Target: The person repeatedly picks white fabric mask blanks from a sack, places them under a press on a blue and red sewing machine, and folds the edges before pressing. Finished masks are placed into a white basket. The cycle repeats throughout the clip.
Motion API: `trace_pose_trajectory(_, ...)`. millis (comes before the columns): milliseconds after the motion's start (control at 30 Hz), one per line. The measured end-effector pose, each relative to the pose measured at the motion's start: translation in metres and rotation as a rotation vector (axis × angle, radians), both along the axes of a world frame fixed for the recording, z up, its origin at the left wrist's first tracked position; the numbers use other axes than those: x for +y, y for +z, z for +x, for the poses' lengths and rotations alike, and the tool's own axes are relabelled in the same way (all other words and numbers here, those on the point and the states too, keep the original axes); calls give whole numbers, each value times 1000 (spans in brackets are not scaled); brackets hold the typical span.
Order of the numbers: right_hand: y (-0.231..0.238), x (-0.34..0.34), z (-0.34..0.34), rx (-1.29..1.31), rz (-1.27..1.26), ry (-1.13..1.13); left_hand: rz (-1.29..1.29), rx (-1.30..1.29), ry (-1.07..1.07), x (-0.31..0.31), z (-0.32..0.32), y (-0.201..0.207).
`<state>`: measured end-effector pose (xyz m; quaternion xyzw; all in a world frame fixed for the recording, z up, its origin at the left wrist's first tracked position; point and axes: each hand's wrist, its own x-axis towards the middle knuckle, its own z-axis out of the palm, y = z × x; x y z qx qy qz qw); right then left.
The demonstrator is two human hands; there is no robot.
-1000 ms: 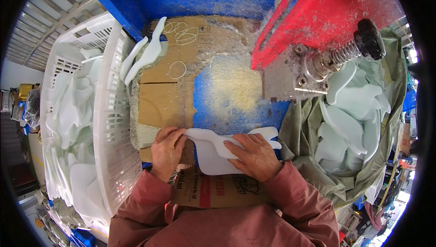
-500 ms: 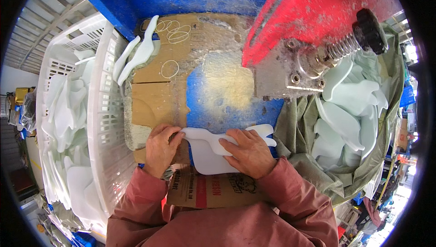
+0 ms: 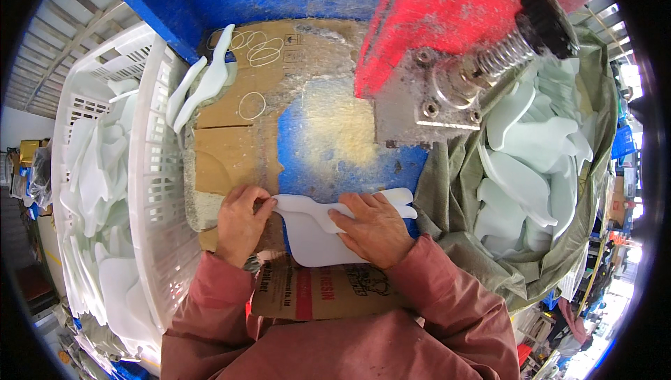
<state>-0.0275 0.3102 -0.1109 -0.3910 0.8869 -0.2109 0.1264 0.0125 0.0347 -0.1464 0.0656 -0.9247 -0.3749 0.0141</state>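
Note:
In front of me at the near edge of the work surface lies a smooth white curved plastic piece (image 3: 314, 244), its wavy ridge running along the top and a broad flap below. Whether it is one piece or two stacked is unclear. My left hand (image 3: 241, 223) pinches its narrow left tip between thumb and fingers. Over the right half, my right hand (image 3: 374, 230) is closed on it, thumb on the near side; a forked white end sticks out beyond the fingers. Part of the piece is hidden beneath that hand.
A white slatted crate (image 3: 157, 170) full of similar pieces stands left; a green-grey sack (image 3: 447, 184) holds more at right. A red machine head (image 3: 433, 23) with a spring and black knob overhangs the surface. Two narrow white pieces (image 3: 210, 86) and thin rings (image 3: 251, 106) lie on cardboard.
The whole view has shifted slightly, so the machine and surface appear further left. Both hands keep their hold on the white piece, with little other movement.

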Motion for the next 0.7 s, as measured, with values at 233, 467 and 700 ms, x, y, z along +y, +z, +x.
trace_pose_trajectory(233, -8, -1, 2, 56, 47, 13, 150, -41, 70, -4, -3, 35)
trace_pose_trajectory(467, -6, -6, 3, 171, 90, 15, -7, 42, -269, 65, -7, 30)
trace_pose_trajectory(700, 22, 33, 13, 53, 1, -232, -39, -28, -249, 69, 1, 21)
